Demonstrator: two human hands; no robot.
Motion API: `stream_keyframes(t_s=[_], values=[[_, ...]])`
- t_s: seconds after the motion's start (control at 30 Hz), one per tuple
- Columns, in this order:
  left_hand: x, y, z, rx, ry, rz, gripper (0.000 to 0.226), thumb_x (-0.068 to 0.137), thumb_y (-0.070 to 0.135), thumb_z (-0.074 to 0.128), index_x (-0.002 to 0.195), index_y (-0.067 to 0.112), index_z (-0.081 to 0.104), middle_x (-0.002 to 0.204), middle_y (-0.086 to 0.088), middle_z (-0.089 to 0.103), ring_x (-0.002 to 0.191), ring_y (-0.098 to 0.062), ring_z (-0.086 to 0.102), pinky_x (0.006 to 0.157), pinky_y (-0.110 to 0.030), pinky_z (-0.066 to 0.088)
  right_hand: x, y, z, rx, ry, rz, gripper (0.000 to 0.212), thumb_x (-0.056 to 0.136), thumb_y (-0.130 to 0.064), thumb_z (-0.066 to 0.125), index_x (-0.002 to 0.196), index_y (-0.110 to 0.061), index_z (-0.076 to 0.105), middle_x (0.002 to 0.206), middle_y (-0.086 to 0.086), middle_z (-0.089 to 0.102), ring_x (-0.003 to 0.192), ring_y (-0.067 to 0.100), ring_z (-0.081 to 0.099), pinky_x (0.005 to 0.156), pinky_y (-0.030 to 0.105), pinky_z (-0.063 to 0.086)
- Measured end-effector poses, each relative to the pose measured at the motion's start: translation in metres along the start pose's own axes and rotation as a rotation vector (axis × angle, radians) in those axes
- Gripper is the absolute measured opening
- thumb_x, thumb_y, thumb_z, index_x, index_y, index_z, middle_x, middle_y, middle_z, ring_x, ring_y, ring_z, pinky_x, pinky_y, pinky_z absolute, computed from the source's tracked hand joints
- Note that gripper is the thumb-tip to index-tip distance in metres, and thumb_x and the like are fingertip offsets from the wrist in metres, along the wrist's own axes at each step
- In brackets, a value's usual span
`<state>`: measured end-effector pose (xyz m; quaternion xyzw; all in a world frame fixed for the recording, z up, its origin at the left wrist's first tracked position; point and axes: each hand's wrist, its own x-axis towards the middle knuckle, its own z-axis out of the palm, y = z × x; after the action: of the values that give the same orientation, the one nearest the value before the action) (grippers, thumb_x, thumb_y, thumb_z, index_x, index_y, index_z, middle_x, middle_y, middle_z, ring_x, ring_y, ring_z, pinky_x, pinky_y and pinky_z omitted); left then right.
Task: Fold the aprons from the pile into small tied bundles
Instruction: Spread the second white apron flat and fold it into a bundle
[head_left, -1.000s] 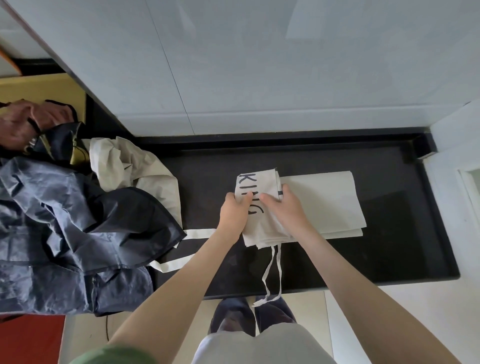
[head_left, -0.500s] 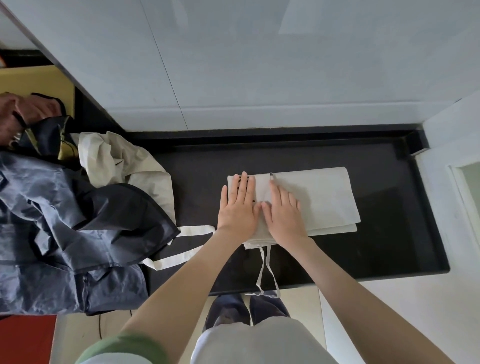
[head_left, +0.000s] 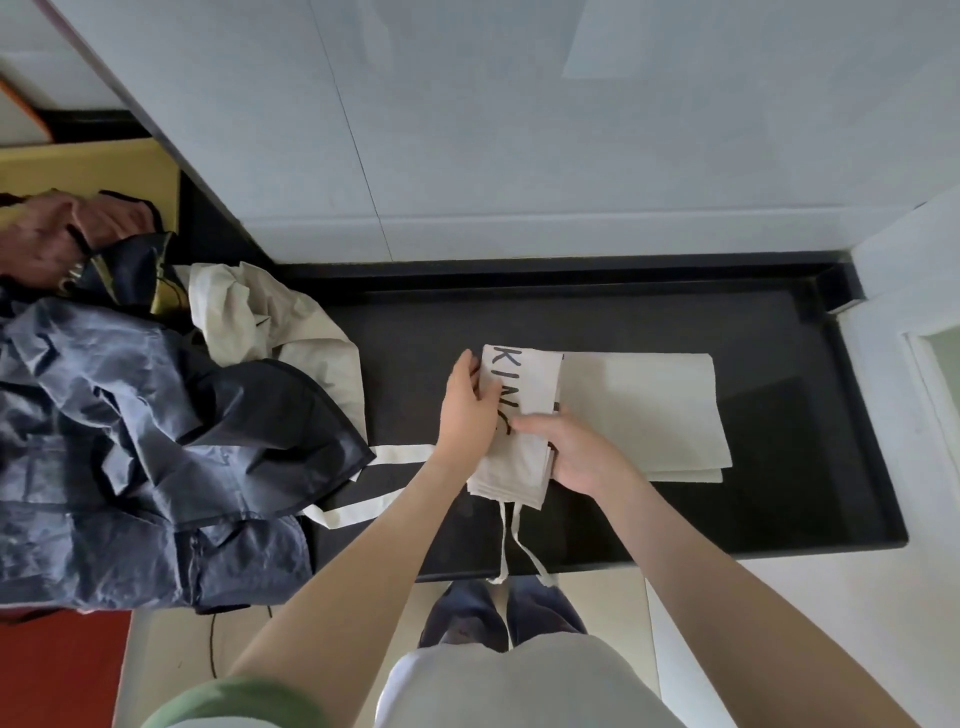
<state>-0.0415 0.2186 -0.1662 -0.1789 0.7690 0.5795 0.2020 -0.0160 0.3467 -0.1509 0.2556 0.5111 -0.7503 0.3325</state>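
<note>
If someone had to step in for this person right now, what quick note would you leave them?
Left hand grips the left edge of the cream apron. Right hand grips the right edge of its folded-over flap.
The apron lies partly folded on the black counter, with its ties hanging off the front edge.
Done: several folds.
Left: finish folding, tie the bundle, then work through the pile on the left.
</note>
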Motion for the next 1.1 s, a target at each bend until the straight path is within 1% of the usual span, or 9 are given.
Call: stream_keyframes(t_s=[0.2, 0.43, 0.5, 0.6, 0.67, 0.77, 0.83, 0.97, 1.1], values=[[-0.011, 0.000, -0.019, -0.187, -0.170, -0.349, 0.048, 0.087, 0.057, 0.056, 0.113, 0.016, 0.062, 0.105, -0.004, 0.070, 0.096, -0.022, 0.066, 0.092, -0.041, 0.053, 0.000, 0.000, 0.005, 0.231, 0.038, -0.065, 0.021, 0.091, -0.004, 0.052, 0.101, -0.013, 0.068, 0.094, 0.005, 0.074, 0.085, 0.022, 0.071, 0.075, 0.038, 0.055], [-0.024, -0.015, -0.021, -0.386, -0.260, -0.324, 0.039, 0.082, 0.035, 0.074, 0.110, 0.009, 0.066, 0.102, -0.007, 0.073, 0.096, -0.025, 0.070, 0.092, -0.043, 0.053, 0.011, -0.011, 0.011, 0.158, 0.062, -0.057, 0.022, 0.092, -0.008, 0.055, 0.113, -0.010, 0.064, 0.102, 0.012, 0.072, 0.089, 0.028, 0.071, 0.074, 0.042, 0.058], [-0.023, -0.017, -0.020, -0.321, -0.199, -0.319, 0.031, 0.084, 0.031, 0.072, 0.105, 0.010, 0.066, 0.100, -0.007, 0.073, 0.096, -0.027, 0.069, 0.093, -0.044, 0.053, 0.019, -0.009, 0.014, 0.016, 0.208, -0.129, 0.031, 0.093, -0.010, 0.058, 0.123, -0.015, 0.056, 0.108, 0.008, 0.070, 0.093, 0.026, 0.070, 0.074, 0.039, 0.058], [-0.021, -0.014, -0.015, -0.135, -0.070, -0.318, 0.013, 0.088, 0.030, 0.065, 0.087, 0.019, 0.060, 0.093, -0.002, 0.069, 0.094, -0.024, 0.066, 0.089, -0.038, 0.054, 0.028, 0.000, 0.015, -0.229, 0.539, -0.293, 0.044, 0.092, -0.010, 0.058, 0.132, -0.019, 0.042, 0.107, -0.001, 0.062, 0.090, 0.010, 0.063, 0.069, 0.021, 0.051], [-0.021, -0.011, -0.014, -0.090, -0.014, -0.316, 0.017, 0.089, 0.031, 0.060, 0.078, 0.019, 0.055, 0.084, 0.000, 0.063, 0.086, -0.022, 0.062, 0.081, -0.034, 0.051, 0.028, 0.009, 0.012, -0.392, 0.609, -0.373, 0.044, 0.093, -0.009, 0.057, 0.133, -0.015, 0.040, 0.107, 0.001, 0.057, 0.096, 0.014, 0.059, 0.073, 0.019, 0.046], [-0.020, -0.010, -0.015, -0.067, 0.032, -0.306, 0.023, 0.091, 0.030, 0.053, 0.073, 0.016, 0.053, 0.076, -0.001, 0.056, 0.078, -0.022, 0.054, 0.075, -0.034, 0.047, 0.023, 0.017, 0.012, -0.617, 0.516, -0.402, 0.028, 0.095, -0.012, 0.055, 0.123, -0.016, 0.051, 0.105, -0.003, 0.053, 0.098, 0.014, 0.057, 0.074, 0.016, 0.044], [-0.019, -0.011, -0.017, -0.090, 0.043, -0.322, 0.024, 0.092, 0.032, 0.050, 0.073, 0.018, 0.053, 0.078, 0.000, 0.057, 0.081, -0.022, 0.056, 0.082, -0.037, 0.050, 0.019, 0.017, 0.013, -0.714, 0.405, -0.394, 0.027, 0.097, -0.013, 0.052, 0.123, -0.019, 0.052, 0.101, -0.009, 0.051, 0.094, 0.008, 0.056, 0.073, 0.014, 0.043], [-0.016, -0.015, -0.021, -0.167, 0.043, -0.348, 0.019, 0.094, 0.040, 0.048, 0.094, 0.022, 0.055, 0.095, 0.000, 0.062, 0.095, -0.022, 0.060, 0.090, -0.038, 0.051, 0.018, 0.005, 0.007, -0.490, 0.327, -0.190, 0.017, 0.094, -0.008, 0.055, 0.105, -0.020, 0.054, 0.091, -0.006, 0.060, 0.089, 0.013, 0.061, 0.066, 0.022, 0.047], [-0.014, -0.020, -0.021, -0.203, 0.090, -0.253, 0.018, 0.097, 0.035, 0.046, 0.110, 0.024, 0.049, 0.104, 0.002, 0.060, 0.096, -0.018, 0.058, 0.084, -0.034, 0.051, 0.019, 0.007, 0.000, -0.529, 0.212, -0.157, 0.019, 0.096, -0.016, 0.051, 0.110, -0.022, 0.062, 0.105, -0.001, 0.068, 0.101, 0.019, 0.064, 0.084, 0.034, 0.052]])
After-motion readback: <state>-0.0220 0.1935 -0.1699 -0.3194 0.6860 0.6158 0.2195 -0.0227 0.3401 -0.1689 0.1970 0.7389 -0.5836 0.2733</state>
